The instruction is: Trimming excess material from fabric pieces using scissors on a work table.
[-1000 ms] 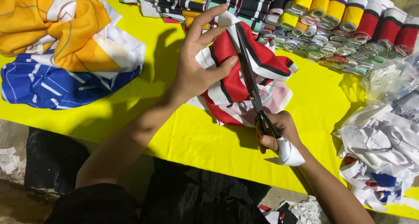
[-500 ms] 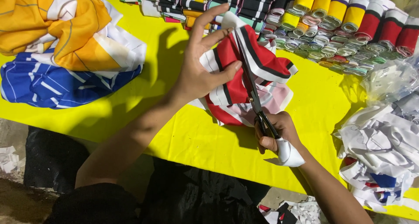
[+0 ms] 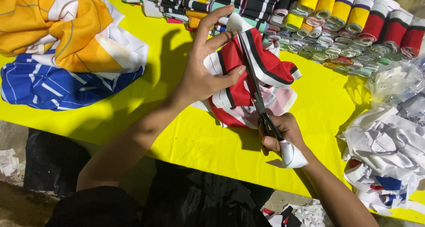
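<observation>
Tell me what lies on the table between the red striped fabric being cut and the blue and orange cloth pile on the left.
Only bare yellow table cover shows in the head view.

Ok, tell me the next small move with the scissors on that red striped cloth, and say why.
Probably close the scissors along the black stripe. Their long blades already lie across the red, white and black cloth, tips near its top edge, with the right hand on the handles. The left hand pinches the cloth, thumb beside the blade, so that thumb should stay clear.
</observation>
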